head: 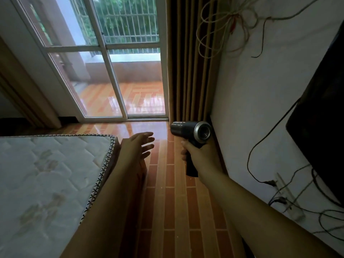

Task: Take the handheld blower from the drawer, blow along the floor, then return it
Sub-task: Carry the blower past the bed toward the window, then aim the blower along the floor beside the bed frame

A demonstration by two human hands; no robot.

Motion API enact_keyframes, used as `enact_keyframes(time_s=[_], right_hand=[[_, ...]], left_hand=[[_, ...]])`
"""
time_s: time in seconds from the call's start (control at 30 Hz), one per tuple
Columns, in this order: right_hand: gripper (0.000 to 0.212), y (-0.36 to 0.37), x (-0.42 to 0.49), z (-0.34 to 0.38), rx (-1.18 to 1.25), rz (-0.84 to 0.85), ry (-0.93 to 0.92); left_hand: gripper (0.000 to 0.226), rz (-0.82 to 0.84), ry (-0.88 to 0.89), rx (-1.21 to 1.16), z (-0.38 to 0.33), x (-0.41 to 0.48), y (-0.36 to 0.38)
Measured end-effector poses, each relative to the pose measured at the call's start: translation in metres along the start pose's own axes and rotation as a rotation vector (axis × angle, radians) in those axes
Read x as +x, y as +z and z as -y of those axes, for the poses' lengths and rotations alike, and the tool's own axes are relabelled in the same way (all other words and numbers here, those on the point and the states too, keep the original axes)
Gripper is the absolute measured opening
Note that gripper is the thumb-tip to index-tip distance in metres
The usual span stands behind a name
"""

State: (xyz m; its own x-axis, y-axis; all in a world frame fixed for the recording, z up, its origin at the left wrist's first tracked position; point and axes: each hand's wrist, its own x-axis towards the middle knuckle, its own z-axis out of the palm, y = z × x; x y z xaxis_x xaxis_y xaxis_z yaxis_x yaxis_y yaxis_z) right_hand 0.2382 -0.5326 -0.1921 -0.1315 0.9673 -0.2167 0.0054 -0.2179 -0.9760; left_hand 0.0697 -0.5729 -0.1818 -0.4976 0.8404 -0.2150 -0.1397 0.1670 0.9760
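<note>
1. At the far left I am seeing a bare quilted mattress (pixel 46 183) lying low, its stitched edge running toward the middle of the view.
2. Above it, a white-framed sliding glass door (pixel 104 58) is showing a wet tiled balcony and a barred railing outside.
3. Just right of the mattress corner, I am watching the left hand (pixel 138 146) hovering over the floor (pixel 167 183). Its fingers (pixel 149 140) are spread and released, gripping nothing, with the palm turned partly toward the right.
4. The floor itself is lying in reddish-brown strip tiles, glossy near the door sill.
5. Further right, the right hand (pixel 197 153) is clenching the dark grip of the handheld blower (pixel 191 131), fingers wrapped round it. The blower is being held up above the floor, well apart from the left hand. Its dark barrel is lying roughly level and pointing leftward, and its silver-ringed rear intake is facing me.
6. Behind the blower, a brown pleated curtain (pixel 191 62) is hanging down to the floor beside the door.
7. Right of that, a white wall (pixel 260 90) is carrying loose tangled cables (pixel 232 21) near the top.
8. At the far right edge, a dark flat object (pixel 323 118) is standing against the wall, with more wires trailing below it; I cannot tell what it is.
</note>
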Motion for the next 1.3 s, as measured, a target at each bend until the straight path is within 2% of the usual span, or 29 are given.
enact_keyframes(time_s=[0.13, 0.23, 0.47, 0.63, 0.87, 1.13, 1.3], right_hand=[[0.021, 0.012, 0.059, -0.017, -0.024, 0.046, 0.036], [0.017, 0.025, 0.114, -0.045, -0.029, 0.123, 0.098], [0.006, 0.054, 0.187, -0.155, -0.115, 0.236, 0.21], [0.006, 0.087, 0.209, -0.278, -0.159, 0.253, 0.272], [0.01, 0.121, 0.219, -0.51, -0.19, 0.27, 0.434], [0.011, 0.165, 0.251, -0.731, -0.201, 0.333, 0.589], [0.009, 0.193, 0.276, -0.817, -0.253, 0.431, 0.597]], left_hand=[[0.028, -0.061, -0.01, 0.007, 0.01, 0.049, 0.013], [0.03, -0.108, -0.015, 0.057, 0.036, 0.089, 0.02], [0.023, -0.211, -0.138, 0.108, 0.155, 0.148, 0.009], [0.024, -0.278, -0.257, 0.127, 0.28, 0.166, -0.012], [0.024, -0.337, -0.391, 0.149, 0.483, 0.198, -0.07], [0.021, -0.377, -0.369, 0.195, 0.656, 0.248, -0.112], [0.021, -0.397, -0.338, 0.27, 0.729, 0.272, -0.139]])
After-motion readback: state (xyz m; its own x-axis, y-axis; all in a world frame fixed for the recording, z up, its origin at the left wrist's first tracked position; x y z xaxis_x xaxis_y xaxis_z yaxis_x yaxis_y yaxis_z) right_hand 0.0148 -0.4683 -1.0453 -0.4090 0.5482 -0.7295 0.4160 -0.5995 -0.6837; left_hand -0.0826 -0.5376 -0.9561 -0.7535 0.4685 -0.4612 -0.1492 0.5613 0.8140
